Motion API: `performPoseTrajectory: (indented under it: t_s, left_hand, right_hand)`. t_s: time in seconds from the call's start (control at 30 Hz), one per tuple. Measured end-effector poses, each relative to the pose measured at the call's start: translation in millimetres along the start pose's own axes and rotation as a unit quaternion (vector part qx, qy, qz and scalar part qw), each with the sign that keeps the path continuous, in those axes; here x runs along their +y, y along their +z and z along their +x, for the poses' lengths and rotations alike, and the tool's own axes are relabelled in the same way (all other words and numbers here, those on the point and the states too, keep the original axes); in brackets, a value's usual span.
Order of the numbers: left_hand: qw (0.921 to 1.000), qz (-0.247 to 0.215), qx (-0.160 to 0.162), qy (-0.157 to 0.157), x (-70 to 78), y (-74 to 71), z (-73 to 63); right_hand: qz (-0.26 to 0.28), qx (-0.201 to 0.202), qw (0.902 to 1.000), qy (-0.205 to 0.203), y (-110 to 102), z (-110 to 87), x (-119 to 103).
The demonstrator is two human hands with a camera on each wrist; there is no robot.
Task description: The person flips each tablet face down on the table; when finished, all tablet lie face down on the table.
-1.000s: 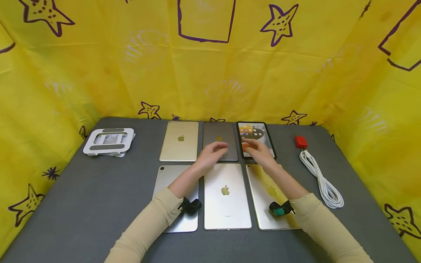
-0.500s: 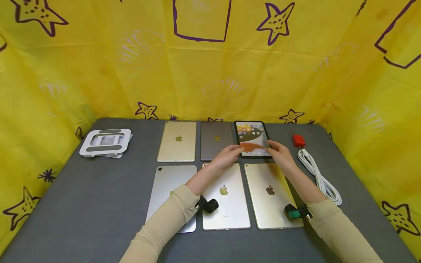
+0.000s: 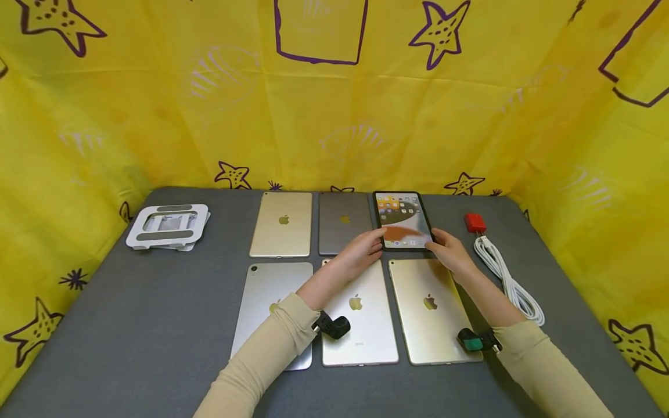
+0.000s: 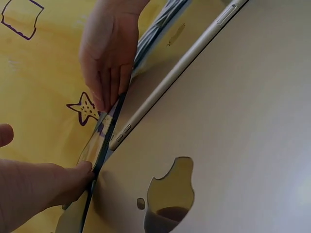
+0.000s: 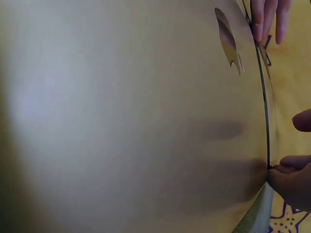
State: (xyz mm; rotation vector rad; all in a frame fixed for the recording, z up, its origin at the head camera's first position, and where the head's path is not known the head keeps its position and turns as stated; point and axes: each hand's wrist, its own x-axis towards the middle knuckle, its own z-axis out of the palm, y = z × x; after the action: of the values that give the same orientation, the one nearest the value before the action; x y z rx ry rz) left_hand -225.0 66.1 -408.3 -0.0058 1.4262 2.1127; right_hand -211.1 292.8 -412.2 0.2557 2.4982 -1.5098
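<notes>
A tablet with a lit home screen and black border (image 3: 405,216) lies face up at the back right of a group of tablets. My left hand (image 3: 359,252) holds its lower left edge, thumb at the screen's side. At its lower right corner my right hand (image 3: 450,251) pinches the edge, thumb over the screen. In the left wrist view the left hand (image 4: 39,187) and right hand (image 4: 111,53) both touch the thin tablet edge. The right wrist view shows the right hand (image 5: 294,182) at that edge, with the left hand (image 5: 269,17) above.
Face-down tablets surround it: dark grey (image 3: 342,217), gold (image 3: 282,223), silver (image 3: 261,290), and two pale gold ones (image 3: 360,325) (image 3: 431,325) in front. A white folding stand (image 3: 169,226) lies left. On the right are a red charger (image 3: 475,223) and coiled white cable (image 3: 504,278).
Both hands came down from above the back row to the lit tablet, the left moving right and the right moving outward. They now hold its lower edges; the tablet has barely moved.
</notes>
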Motion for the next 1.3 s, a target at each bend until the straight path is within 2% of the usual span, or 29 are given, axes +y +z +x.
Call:
performPoseTrajectory:
  t_s: [0.17,0.37,0.67,0.8,0.83,0.93,1.03,1.07,1.17,1.3]
  left_hand:
    - [0.999,-0.045,-0.003,-0.008,2.4,-0.1,3.4]
    - [0.9957,-0.087,0.016,-0.028,6.9,-0.5,6.3]
    - [0.9946,-0.09,0.03,-0.044,10.1,-1.2,8.0]
    - [0.995,-0.079,0.048,-0.037,4.1,-6.7,16.5]
    - [0.996,-0.077,0.04,-0.022,-3.1,-13.1,26.1]
    - [0.9977,-0.046,0.05,0.001,-6.2,-14.7,30.3]
    - [0.9972,0.026,0.058,0.04,-5.3,-11.0,27.0]
    - [0.9942,0.063,0.075,0.043,1.0,-3.9,16.8]
    - [0.9797,0.153,0.098,0.085,2.1,0.7,8.6]
    - [0.9573,0.22,0.132,0.134,3.6,3.4,-1.1]
  right_hand:
    - [-0.022,0.0,0.9997,-0.006,-2,0.1,1]
    - [-0.004,-0.005,1.0,0.006,-6,-1.1,-1]
    - [-0.011,-0.008,0.9999,0.002,-10,-1.8,1]
    - [-0.023,-0.006,0.9997,0.001,-9,-2.2,-1]
    - [-0.027,-0.005,0.9996,-0.001,-8,-2.0,-1]
    - [-0.046,0.0,0.9989,-0.002,-5,-2.0,-3]
    - [-0.066,0.002,0.9978,-0.003,-3,-1.8,-5]
    - [-0.071,0.003,0.9975,-0.005,-2,-2.1,-6]
    - [-0.075,0.004,0.9971,-0.008,1,-2.1,-8]
    - [-0.062,-0.007,0.998,-0.012,7,-2.8,-12]
